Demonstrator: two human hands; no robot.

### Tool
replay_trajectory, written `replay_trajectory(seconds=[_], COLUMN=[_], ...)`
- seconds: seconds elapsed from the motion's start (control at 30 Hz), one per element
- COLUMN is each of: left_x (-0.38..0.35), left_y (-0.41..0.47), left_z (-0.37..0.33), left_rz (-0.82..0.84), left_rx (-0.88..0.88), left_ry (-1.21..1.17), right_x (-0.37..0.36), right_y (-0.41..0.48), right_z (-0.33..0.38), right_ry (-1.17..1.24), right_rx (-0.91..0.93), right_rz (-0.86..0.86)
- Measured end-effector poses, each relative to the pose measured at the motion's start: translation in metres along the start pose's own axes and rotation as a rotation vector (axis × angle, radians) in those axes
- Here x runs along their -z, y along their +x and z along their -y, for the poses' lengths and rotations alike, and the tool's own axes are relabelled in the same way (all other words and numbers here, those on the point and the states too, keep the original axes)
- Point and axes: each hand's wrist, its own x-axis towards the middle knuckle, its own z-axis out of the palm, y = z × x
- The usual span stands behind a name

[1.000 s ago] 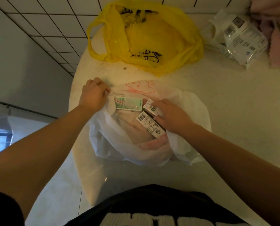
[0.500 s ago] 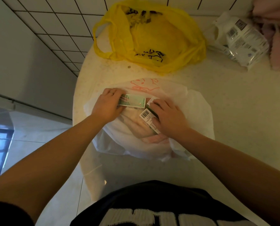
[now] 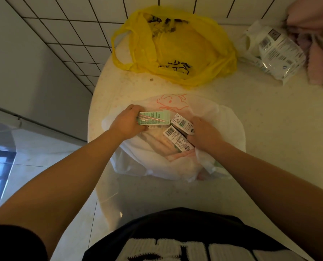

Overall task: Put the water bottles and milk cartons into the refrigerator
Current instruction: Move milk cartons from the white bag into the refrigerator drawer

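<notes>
A white bag [image 3: 230,127] lies open on the desk [image 3: 279,132] at mid-frame. The left hand [image 3: 126,123] curls round the left end of a green carton [image 3: 157,119], which lies flat at the bag's mouth with a straw on its top face. Just right of it, an upper carton [image 3: 182,123] and a lower carton [image 3: 176,138], both white, lie side by side in the bag, labels up. The right hand [image 3: 206,133] pinches the upper carton, thumb tucked between the two; whether it also grips the lower one I cannot tell. A yellow bag [image 3: 185,48] lies at top centre, with a white packet [image 3: 277,49] and a pink cloth [image 3: 316,59] at upper right.
</notes>
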Motion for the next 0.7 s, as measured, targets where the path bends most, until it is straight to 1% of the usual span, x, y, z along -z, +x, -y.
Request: replay_trajectory(seconds=[0.13,0.2,0.27,0.37,0.47,0.53,0.6,0.67,0.7], left_x=[0.008,0.013,0.019,0.032,0.043,0.045,0.045,0.042,0.041], left_y=[-0.018,-0.03,-0.044,-0.07,-0.104,-0.129,-0.155,-0.18,-0.191], left_z=[-0.002,-0.011,-0.029,-0.059,-0.086,-0.101,-0.111,-0.115,-0.116], left_rz=[-0.127,-0.197,-0.267,-0.374,-0.443,-0.5,-0.518,-0.512,-0.504], left_rx=[-0.049,-0.064,-0.043,0.036,0.124,0.164,0.205,0.265,0.296], left_ry=[-0.128,-0.144,-0.208,-0.399,-0.686,-0.782,-0.864,-0.986,-1.061], right_x=[0.006,0.013,0.023,0.036,0.044,0.049,0.054,0.055,0.055], right_y=[-0.009,-0.017,-0.03,-0.054,-0.081,-0.102,-0.121,-0.138,-0.146], right_z=[-0.001,0.0,0.003,0.01,0.018,0.024,0.029,0.034,0.036], right_ry=[0.157,0.207,0.218,0.358,0.591,0.732,0.844,0.992,1.083], right_rx=[-0.013,-0.004,-0.006,0.017,0.086,0.117,0.161,0.214,0.228], right_rz=[-0.069,-0.151,-0.25,-0.38,-0.455,-0.488,-0.494,-0.451,-0.403])
